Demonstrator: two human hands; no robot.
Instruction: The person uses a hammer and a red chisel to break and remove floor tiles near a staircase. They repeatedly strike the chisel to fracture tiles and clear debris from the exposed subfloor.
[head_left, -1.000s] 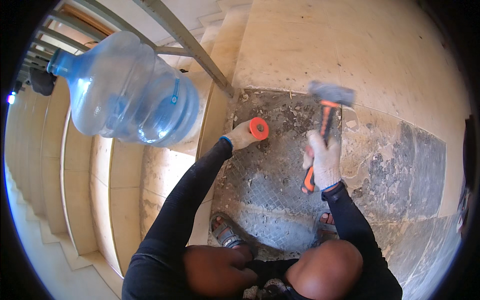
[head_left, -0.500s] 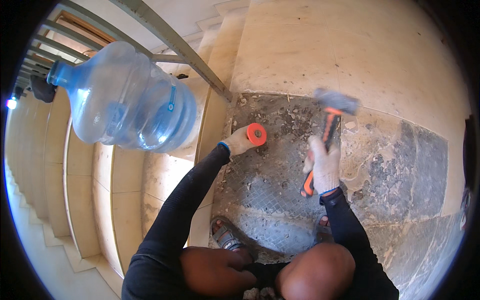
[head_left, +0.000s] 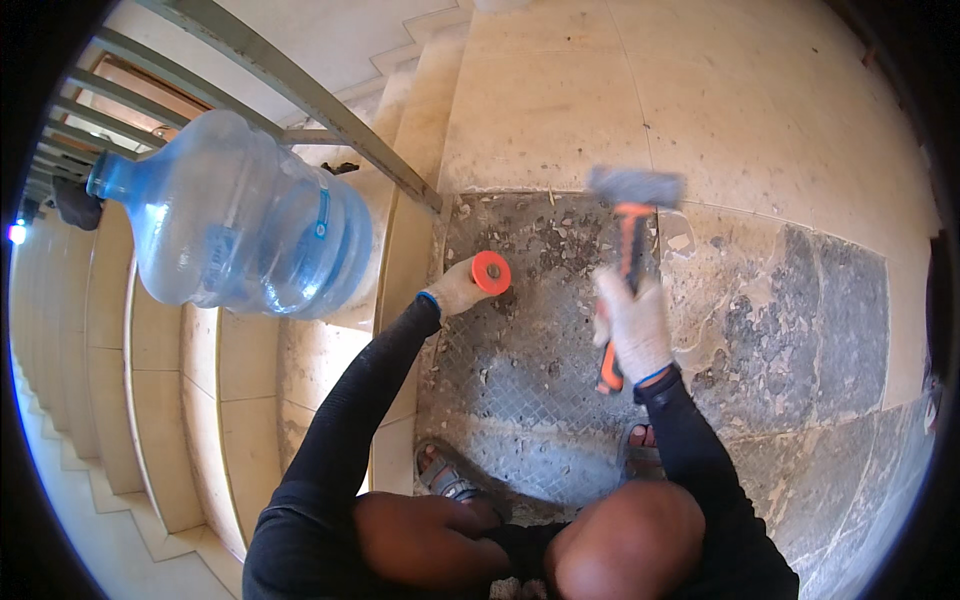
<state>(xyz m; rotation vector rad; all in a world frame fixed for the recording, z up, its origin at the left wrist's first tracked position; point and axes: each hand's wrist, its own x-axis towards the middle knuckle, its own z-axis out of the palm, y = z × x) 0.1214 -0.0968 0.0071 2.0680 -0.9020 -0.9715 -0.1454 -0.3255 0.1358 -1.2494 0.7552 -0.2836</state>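
My left hand (head_left: 452,291), in a pale knitted glove, is closed round a chisel with a round orange hand guard (head_left: 484,262). I see the chisel from its struck end, so its blade is hidden under the guard and hand. My gloved right hand (head_left: 640,330) grips the black and orange handle of a club hammer (head_left: 632,186). The hammer's grey head, slightly blurred, is raised beyond that hand, to the right of the chisel and apart from it. Below both hands lies a rough grey floor patch (head_left: 540,350) strewn with chips of broken tile and mortar.
A large clear-blue water bottle (head_left: 245,225) lies sideways at left, beside a metal railing (head_left: 300,95). Tiled steps (head_left: 250,400) descend on that side. Beige tiles (head_left: 560,110) border the patch at the far side. My sandalled feet (head_left: 450,478) stand close to the work.
The hammer has shifted slightly left and away from me, its handle now more upright. My left hand keeps its hold on the chisel. The whole view has shifted a little.
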